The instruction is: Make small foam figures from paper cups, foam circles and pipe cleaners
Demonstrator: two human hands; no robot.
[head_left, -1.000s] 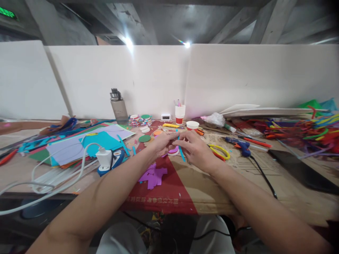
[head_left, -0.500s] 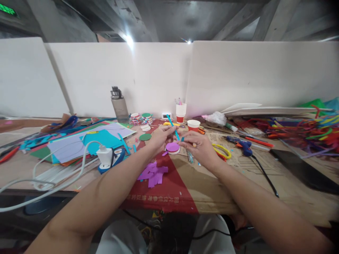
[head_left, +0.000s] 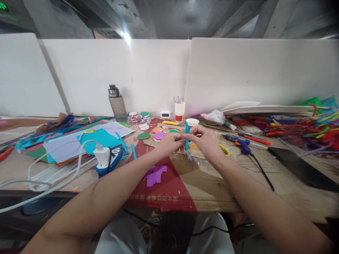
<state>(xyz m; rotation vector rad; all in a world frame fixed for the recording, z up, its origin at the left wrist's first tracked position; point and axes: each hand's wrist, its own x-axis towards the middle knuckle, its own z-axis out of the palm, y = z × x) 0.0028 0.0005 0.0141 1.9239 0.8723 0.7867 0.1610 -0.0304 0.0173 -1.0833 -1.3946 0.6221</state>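
Note:
A narrow blue paper strip stands nearly upright between my hands. My left hand has thumb and fingers pinched at the strip's left side. From the right, my right hand pinches the same strip, its fingertips meeting those of the left. Behind my left hand lie a round purple-topped disc with a white rim, an orange disc and a small green disc. Cut purple paper pieces are piled below my left wrist. The small blue piece seen earlier cannot be made out.
A blue glue gun and yellow-handled scissors lie to the right. At the left are coloured paper sheets, a power strip and a bottle. Paper cups and a yellow cutter stand or lie behind.
The blue strip has moved right and turned from slanted to nearly upright. My hands have come together around it. The purple disc now shows farther left and back than the one seen before.

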